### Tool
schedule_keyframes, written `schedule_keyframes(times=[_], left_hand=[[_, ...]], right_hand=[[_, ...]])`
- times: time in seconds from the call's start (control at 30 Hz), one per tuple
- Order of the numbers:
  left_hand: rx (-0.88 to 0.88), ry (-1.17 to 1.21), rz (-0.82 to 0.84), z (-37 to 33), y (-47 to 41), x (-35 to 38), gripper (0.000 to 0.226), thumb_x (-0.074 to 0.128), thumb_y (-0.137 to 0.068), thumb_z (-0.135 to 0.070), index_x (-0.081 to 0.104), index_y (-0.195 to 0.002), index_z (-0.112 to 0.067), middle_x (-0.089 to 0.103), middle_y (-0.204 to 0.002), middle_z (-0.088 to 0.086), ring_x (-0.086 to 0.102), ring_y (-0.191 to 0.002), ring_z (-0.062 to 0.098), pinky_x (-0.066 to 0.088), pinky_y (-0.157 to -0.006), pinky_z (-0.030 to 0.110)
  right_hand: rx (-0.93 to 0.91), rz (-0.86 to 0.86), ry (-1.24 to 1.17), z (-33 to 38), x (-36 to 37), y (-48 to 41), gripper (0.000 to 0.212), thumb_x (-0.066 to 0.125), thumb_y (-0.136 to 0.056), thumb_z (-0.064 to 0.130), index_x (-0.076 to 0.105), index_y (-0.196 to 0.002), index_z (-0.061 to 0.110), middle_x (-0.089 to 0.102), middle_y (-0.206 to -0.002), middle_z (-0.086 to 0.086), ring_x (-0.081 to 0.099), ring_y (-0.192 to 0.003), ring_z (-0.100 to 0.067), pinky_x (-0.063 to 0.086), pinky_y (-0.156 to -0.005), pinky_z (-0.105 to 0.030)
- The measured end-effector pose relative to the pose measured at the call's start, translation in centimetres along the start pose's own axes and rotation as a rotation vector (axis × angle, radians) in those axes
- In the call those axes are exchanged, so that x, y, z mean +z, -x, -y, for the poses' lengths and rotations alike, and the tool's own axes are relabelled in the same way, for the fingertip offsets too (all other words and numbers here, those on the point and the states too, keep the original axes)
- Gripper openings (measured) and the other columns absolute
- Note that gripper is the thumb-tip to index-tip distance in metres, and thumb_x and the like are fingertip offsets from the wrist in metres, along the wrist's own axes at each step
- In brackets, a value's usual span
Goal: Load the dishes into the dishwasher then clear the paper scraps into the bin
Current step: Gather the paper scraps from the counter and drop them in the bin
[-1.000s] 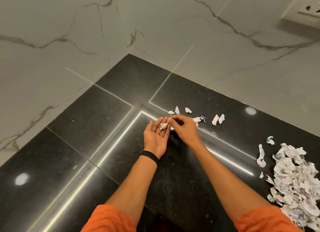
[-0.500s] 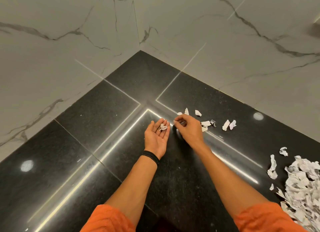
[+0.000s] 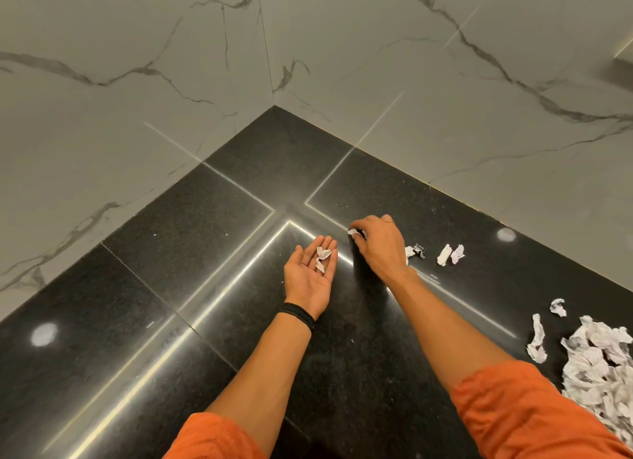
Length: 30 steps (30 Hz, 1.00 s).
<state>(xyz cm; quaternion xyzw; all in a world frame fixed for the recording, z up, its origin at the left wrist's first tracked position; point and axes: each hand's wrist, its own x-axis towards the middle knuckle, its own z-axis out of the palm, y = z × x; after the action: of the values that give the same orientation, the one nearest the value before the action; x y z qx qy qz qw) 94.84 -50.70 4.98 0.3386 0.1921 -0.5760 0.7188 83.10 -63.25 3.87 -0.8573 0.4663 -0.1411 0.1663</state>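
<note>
The left hand (image 3: 310,280) lies palm-up on the glossy black stone table (image 3: 191,239), grip wide, cradling small crumpled white paper scraps (image 3: 322,258); just beside it, the right hand (image 3: 378,244) pinches one white scrap (image 3: 353,232).

A home kitchen, by the look of it: a polished, speckled black stone desk (image 3: 191,260) runs into an inside corner beneath walls of large grey-white marble-veined tiles (image 3: 137,82), and bright ceiling lights glint off the glossy stone.
</note>
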Motion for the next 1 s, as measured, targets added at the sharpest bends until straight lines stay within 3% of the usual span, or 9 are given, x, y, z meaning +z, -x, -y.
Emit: schedule_keyframes(times=[0.1,0.23,0.4,0.53,0.67,0.83,1.0], left_hand=[[-0.001,-0.006,0.004,-0.1,-0.2,0.1,0.048,0.041,-0.108,-0.033,0.062,-0.126,0.007,0.068,-0.125,0.024,0.065,-0.12,0.034,0.053,-0.099,0.04],[0.003,-0.039,-0.02,-0.1,-0.7,0.0,0.048,0.042,-0.108,-0.034,0.061,-0.128,0.006,0.067,-0.127,0.023,0.065,-0.12,0.033,0.053,-0.1,0.039],[0.008,-0.086,-0.036,0.3,-1.2,0.5,0.047,0.039,-0.108,-0.034,0.062,-0.127,0.003,0.065,-0.13,0.021,0.065,-0.118,0.03,0.054,-0.096,0.037],[-0.015,-0.072,-0.021,0.9,-1.4,1.1,0.046,0.038,-0.108,-0.032,0.064,-0.125,0.002,0.067,-0.123,0.022,0.062,-0.123,0.034,0.047,-0.109,0.043],[-0.031,-0.017,0.012,0.9,-1.3,1.6,0.046,0.037,-0.109,-0.028,0.058,-0.132,0.006,0.062,-0.133,0.025,0.061,-0.124,0.034,0.051,-0.103,0.04],[-0.026,-0.037,0.006,0.6,-1.2,1.4,0.048,0.039,-0.109,-0.03,0.058,-0.133,0.006,0.063,-0.134,0.023,0.063,-0.122,0.033,0.054,-0.095,0.038],[-0.026,-0.074,0.004,0.6,-1.3,1.7,0.047,0.039,-0.108,-0.032,0.058,-0.133,0.004,0.063,-0.133,0.022,0.061,-0.124,0.032,0.053,-0.097,0.038]], right_hand=[[-0.039,0.002,0.05,0.1,0.5,-0.4,0.017,0.062,-0.098,0.023,0.076,-0.107,0.02,0.069,-0.101,0.0,0.054,-0.095,-0.024,0.048,-0.078,-0.036],[0.046,-0.028,-0.055,0.6,0.7,0.7,0.008,0.067,-0.091,0.019,0.073,-0.096,0.02,0.069,-0.088,0.003,0.058,-0.09,-0.022,0.047,-0.072,-0.035],[0.286,-0.071,-0.638,3.3,-0.5,2.8,0.008,0.077,-0.085,0.022,0.074,-0.091,0.024,0.072,-0.086,0.012,0.065,-0.08,-0.002,0.051,-0.072,-0.02],[0.222,0.011,-0.735,4.5,-1.0,3.8,0.007,0.078,-0.086,0.019,0.078,-0.091,0.023,0.075,-0.085,0.014,0.067,-0.08,0.003,0.049,-0.072,-0.014],[0.342,-0.162,-0.51,1.2,-0.9,2.2,0.007,0.073,-0.089,0.025,0.075,-0.095,0.026,0.072,-0.089,0.013,0.066,-0.083,-0.006,0.056,-0.079,-0.033],[0.21,-0.068,-0.023,-1.0,-0.3,0.4,0.025,0.07,-0.091,0.037,0.07,-0.112,0.024,0.069,-0.103,0.004,0.06,-0.1,-0.021,0.05,-0.084,-0.039],[0.212,-0.098,0.003,-0.5,-0.1,0.8,0.012,0.066,-0.092,0.028,0.072,-0.101,0.023,0.07,-0.094,0.004,0.063,-0.095,-0.019,0.05,-0.083,-0.039]])
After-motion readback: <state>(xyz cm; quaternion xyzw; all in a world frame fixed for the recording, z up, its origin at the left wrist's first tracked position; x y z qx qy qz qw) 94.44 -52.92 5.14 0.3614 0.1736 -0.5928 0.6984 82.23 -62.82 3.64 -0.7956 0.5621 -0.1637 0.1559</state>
